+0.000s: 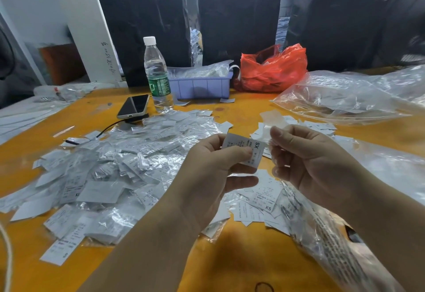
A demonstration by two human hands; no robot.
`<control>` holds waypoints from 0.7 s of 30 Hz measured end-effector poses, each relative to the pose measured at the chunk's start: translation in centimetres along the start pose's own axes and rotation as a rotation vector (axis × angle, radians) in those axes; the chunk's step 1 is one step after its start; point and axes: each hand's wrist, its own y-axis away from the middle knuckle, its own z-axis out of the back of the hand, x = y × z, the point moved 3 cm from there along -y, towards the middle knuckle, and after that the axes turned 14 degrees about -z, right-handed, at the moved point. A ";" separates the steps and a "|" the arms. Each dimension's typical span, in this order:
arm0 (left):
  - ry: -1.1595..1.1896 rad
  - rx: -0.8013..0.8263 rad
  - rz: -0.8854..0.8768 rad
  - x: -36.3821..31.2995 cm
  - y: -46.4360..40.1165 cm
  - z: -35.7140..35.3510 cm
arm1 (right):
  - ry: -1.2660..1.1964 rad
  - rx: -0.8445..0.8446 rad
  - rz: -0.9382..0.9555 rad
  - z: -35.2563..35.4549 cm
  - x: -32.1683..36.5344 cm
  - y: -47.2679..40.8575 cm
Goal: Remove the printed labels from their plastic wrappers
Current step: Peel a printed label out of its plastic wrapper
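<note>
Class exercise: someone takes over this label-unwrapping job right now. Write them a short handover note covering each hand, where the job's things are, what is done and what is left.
Left hand: pinches a printed XS label at its left part.
Right hand: fingers pinch the clear wrapper, which looks already pulled off the label's right end.
Done: bare labels lie in a loose pile on the orange table, under and beyond the hands.
Left: a big heap of wrapped labels on the left still needs unwrapping.
Next, probably: drop this label on the bare pile and discard the wrapper.
</note>
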 end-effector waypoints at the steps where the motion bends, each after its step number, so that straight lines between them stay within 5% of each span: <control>1: -0.002 -0.001 0.000 0.0 0.0 0.0 | -0.005 0.009 0.003 0.0 0.0 0.0; 15: -0.289 -0.189 -0.181 -1.0 -0.1 1.5 | 0.032 0.213 -0.123 -0.8 0.1 0.8; 21: -0.591 0.042 -0.259 -0.9 0.3 0.6 | 0.130 0.333 -0.220 -0.8 -0.5 1.0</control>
